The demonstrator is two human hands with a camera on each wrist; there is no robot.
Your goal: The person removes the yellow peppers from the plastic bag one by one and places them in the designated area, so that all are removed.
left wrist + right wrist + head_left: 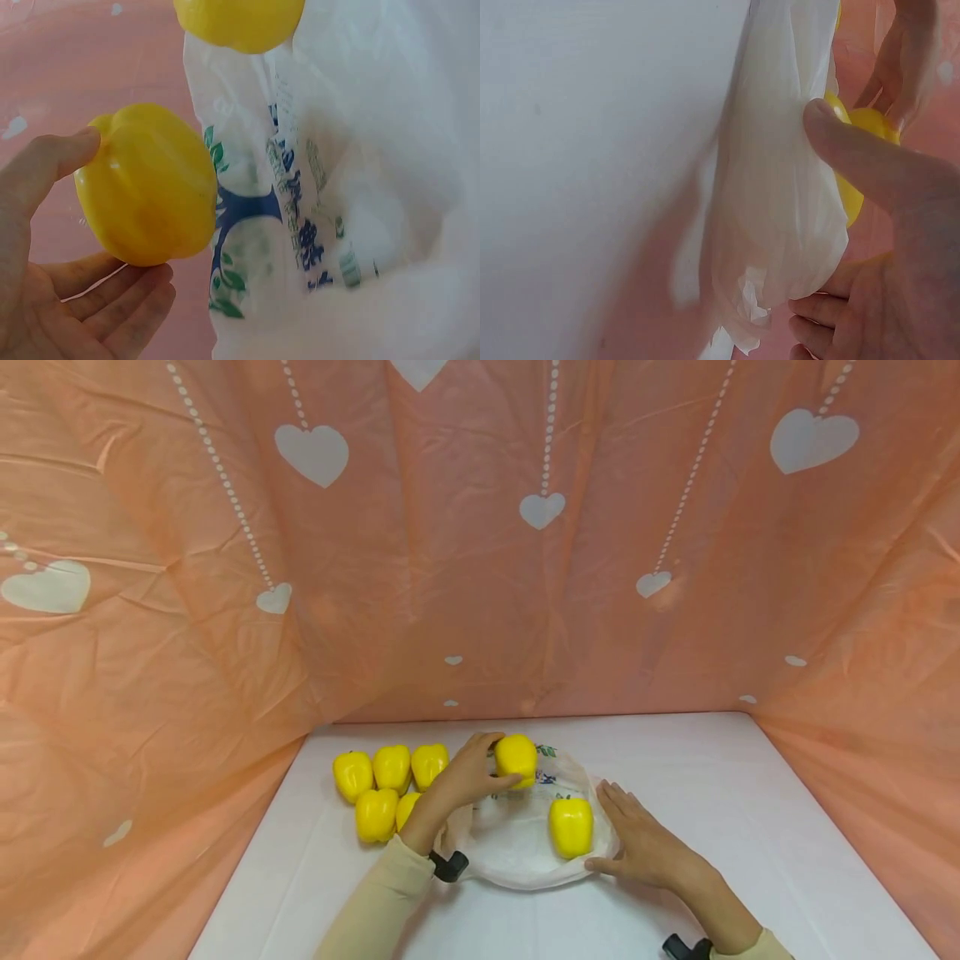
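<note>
My left hand (pixel 471 772) holds a yellow bell pepper (pixel 516 760) between thumb and fingers, above the far part of a white plastic bag (pixel 517 883). In the left wrist view the thumb presses one end of this pepper (pixel 150 187), and the fingers curl underneath. The bag's mouth is spread wide, with blue and green print on it. Another yellow bell pepper (pixel 572 828) sits upright inside the bag, toward its right side. At the bag's right edge, my right hand (pixel 641 835) rests with thumb and fingers spread apart, touching the plastic (pixel 780 172).
Several more yellow bell peppers (pixel 376 815) stand grouped on the white table (pixel 765 827), left of the bag and partly behind my left forearm. A pink-orange sheet (pixel 420 568) printed with white hearts hangs behind the table and along both sides.
</note>
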